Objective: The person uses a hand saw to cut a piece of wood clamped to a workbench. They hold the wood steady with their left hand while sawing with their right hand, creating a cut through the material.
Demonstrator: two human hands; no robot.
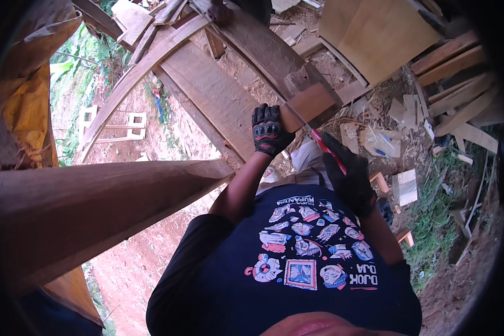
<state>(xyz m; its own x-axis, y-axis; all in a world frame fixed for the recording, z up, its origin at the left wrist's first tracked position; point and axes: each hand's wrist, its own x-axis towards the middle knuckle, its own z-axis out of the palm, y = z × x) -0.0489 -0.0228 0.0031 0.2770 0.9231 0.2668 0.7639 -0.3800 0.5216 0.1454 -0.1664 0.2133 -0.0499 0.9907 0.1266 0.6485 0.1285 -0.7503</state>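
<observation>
My left hand, in a black glove with red trim, is closed at the left end of a short reddish-brown board. That board lies across the end of a wide dark plank. In my right hand, also black-gloved, is the red handle of a handsaw. Its thin blade, seen almost edge-on, crosses the short board just right of my left hand. How far the blade has cut in cannot be made out.
A thick wooden beam reaches in from the left. Past my left hand lie a broad plank and a curved strip. A plywood sheet, stacked boards and offcuts lie right. Another person's hand shows at the top.
</observation>
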